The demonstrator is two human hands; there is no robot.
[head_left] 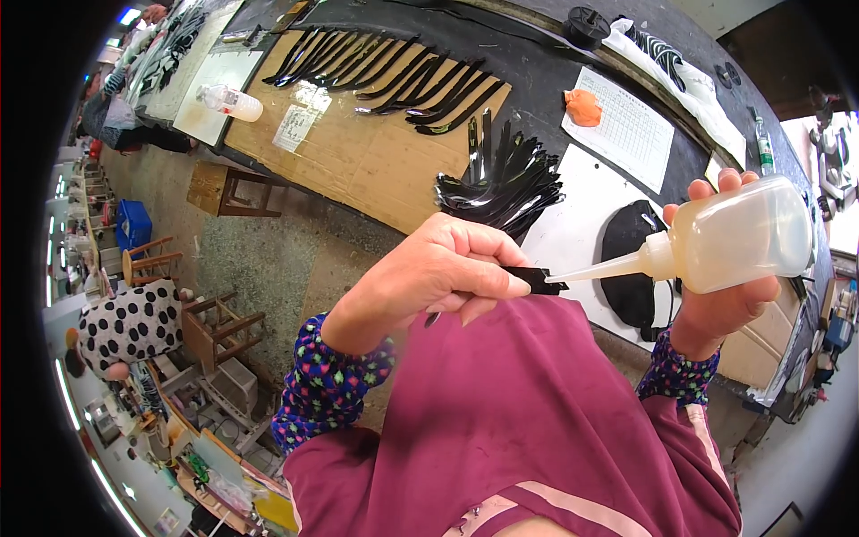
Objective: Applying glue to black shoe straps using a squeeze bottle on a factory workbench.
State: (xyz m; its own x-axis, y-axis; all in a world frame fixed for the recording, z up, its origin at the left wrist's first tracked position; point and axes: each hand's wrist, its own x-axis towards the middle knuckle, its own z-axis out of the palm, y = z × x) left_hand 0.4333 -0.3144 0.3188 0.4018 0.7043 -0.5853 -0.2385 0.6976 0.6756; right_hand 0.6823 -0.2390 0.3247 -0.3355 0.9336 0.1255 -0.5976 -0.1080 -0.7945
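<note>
My left hand (443,268) is closed on a short, flat black strip (542,280), whose end sticks out past the thumb and fingers. Tilted sideways in my right hand (727,313) is a translucent squeeze bottle (747,237) with a long tapered nozzle. The nozzle's tip points left and meets the free end of the strip, or lies just over it. Beyond my left hand lies a fanned pile of glossy black strips (506,183). More black strips (394,80) lie in a row along the far side of a cardboard sheet (344,174).
On the table are a white board (573,192), a black fabric piece (626,259), a printed sheet (642,139) under an orange lump (582,107), a black spool (586,29) and a clear bottle (231,102). Wooden stools (208,188) stand on the floor at left.
</note>
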